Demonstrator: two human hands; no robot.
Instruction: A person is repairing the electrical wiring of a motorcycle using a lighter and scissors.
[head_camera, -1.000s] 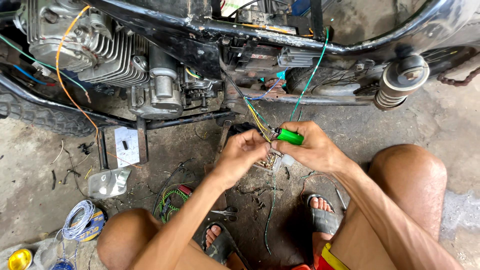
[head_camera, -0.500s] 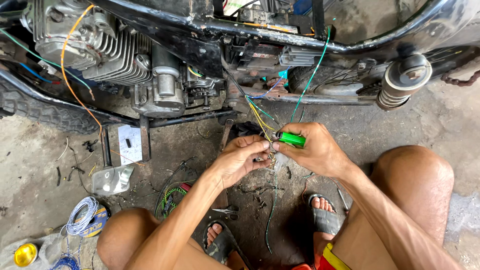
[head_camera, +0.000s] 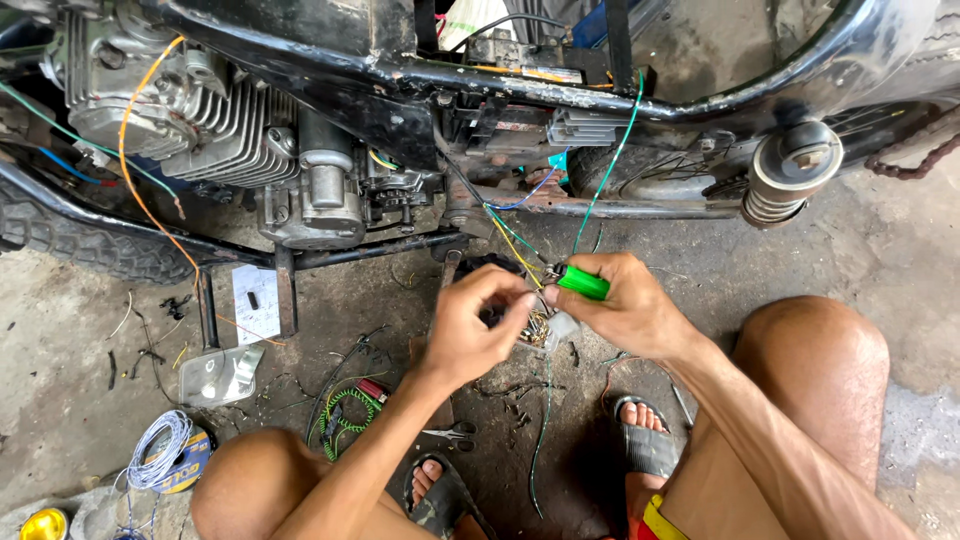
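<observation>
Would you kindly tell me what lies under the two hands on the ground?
Under the left hand and right hand lie wire scraps and a thin green wire on the concrete floor. Whatever sits directly beneath the palms is covered.

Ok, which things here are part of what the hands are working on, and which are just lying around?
In use: left hand, right hand, green plastic lighter, bundle of bare wire ends.

Lying about: small scissors, green coiled wire, white wire spool, yellow round lid.

We see the engine (head_camera: 200, 130) upper left, a rear shock (head_camera: 790, 180) right, a wire coil (head_camera: 160, 455) and scissors (head_camera: 445, 432) on the floor (head_camera: 60, 340).
</observation>
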